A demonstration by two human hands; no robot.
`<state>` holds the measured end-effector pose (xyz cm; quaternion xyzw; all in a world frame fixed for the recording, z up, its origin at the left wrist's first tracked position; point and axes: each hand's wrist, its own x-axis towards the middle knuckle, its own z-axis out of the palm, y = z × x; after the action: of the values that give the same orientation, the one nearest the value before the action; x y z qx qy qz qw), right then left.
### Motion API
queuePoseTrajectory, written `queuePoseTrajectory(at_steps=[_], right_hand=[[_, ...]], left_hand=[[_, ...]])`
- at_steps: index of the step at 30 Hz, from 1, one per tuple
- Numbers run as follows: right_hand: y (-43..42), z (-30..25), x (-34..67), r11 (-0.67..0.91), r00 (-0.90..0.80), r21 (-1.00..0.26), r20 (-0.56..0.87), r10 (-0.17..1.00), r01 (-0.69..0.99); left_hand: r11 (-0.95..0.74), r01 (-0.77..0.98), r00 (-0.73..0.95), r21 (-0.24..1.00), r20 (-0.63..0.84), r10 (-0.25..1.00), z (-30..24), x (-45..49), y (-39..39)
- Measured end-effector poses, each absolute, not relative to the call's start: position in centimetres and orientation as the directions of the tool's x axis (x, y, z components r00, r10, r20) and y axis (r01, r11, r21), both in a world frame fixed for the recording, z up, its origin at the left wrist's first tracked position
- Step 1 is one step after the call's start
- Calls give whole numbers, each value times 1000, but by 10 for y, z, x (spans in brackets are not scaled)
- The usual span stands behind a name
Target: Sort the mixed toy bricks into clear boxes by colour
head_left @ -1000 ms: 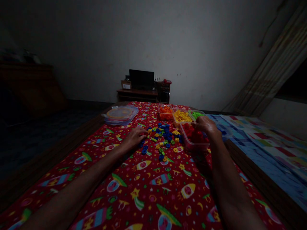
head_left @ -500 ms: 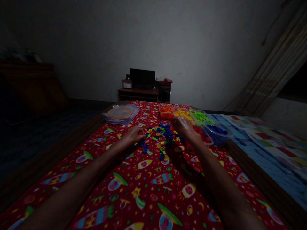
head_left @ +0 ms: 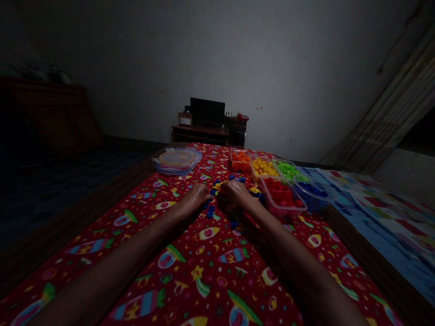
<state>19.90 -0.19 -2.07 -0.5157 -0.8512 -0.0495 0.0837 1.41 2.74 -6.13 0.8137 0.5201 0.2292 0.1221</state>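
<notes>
Dim room recorded, with a pale bare wall at the far side and a low wooden stand point(head_left: 199, 134) against it, a black monitor point(head_left: 207, 112) standing on top. Nearer, a red rocket-print cover point(head_left: 217, 276) is spread over a bed, and a multicoloured patchwork cloth point(head_left: 380, 213) is laid out to its right. Along the far right of the cover, open clear plastic tubs are ranged: an orange-filled tub point(head_left: 240, 160), a yellow-filled tub point(head_left: 263, 166), a green-filled tub point(head_left: 287, 170), a red-filled tub point(head_left: 281, 195) nearer in, and a blue-filled tub point(head_left: 314, 195) at the right edge of the cover. A stacked clear lidded container point(head_left: 177, 161) is set well apart at far left. Small loose plastic pieces point(head_left: 210, 211), mainly blue with some yellow, are scattered in a low heap on the cover, partly hidden by the hands. Both arms are extended to that heap, so work is placed there at this moment. The left grip point(head_left: 194, 200) is curled downward at the heap's left edge; the right grip point(head_left: 238, 192) is closed knuckles-up over its middle, just beside the left. Whether pieces are pinched in either grip cannot be told.
</notes>
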Motion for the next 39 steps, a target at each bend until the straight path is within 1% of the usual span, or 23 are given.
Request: queuePoseTrajectory(at_steps=[3, 6, 9, 11, 13, 15, 21, 25, 27, 30, 32, 34, 36, 37, 39], right_hand=[[4, -31, 190, 478, -469, 12, 212, 857, 879], [5, -40, 190, 469, -441, -32, 285, 851, 883], [6, -44, 195, 506, -458, -60, 342, 820, 860], [7, -42, 197, 503, -462, -58, 319, 828, 862], [8, -37, 198, 464, -433, -54, 277, 858, 884], [9, -32, 197, 447, -419, -54, 263, 869, 893], [8, -37, 190, 486, -460, -42, 263, 848, 873], [8, -48, 182, 487, -470, 10, 278, 838, 873], [6, -51, 178, 504, -493, 30, 264, 829, 863], [5, -52, 176, 531, -515, 9, 258, 817, 847], [7, -50, 177, 526, -489, -67, 286, 824, 848], [13, -45, 181, 497, -422, -221, 311, 852, 840], [21, -36, 189, 426, -304, -458, 318, 898, 781], [24, -30, 194, 374, -226, -593, 311, 923, 713], [29, -19, 206, 266, -77, -832, 263, 962, 487]], left_hand=[[-417, 783, 355, 462, 218, 909, -59, 15, 28], [-350, 795, 308, 495, 167, 937, -54, 13, 31], [-310, 760, 283, 571, 138, 949, -52, 6, 37], [-309, 704, 285, 640, 144, 948, -54, 1, 41], [-316, 640, 297, 701, 153, 942, -56, -2, 43], [-332, 588, 321, 737, 165, 933, -57, -2, 42], [-359, 536, 327, 764, 203, 923, -50, 5, 34], [-346, 520, 317, 781, 200, 927, -54, 5, 38], [-355, 518, 322, 778, 207, 924, -59, 4, 41], [-363, 517, 331, 775, 210, 920, -63, 3, 43], [-372, 515, 336, 773, 217, 916, -62, 3, 42], [-375, 511, 333, 774, 224, 916, -59, 4, 41], [-343, 504, 303, 792, 210, 930, -56, 5, 38], [-310, 494, 275, 812, 192, 942, -54, 6, 36], [-235, 461, 213, 856, 150, 965, -51, 9, 32]])
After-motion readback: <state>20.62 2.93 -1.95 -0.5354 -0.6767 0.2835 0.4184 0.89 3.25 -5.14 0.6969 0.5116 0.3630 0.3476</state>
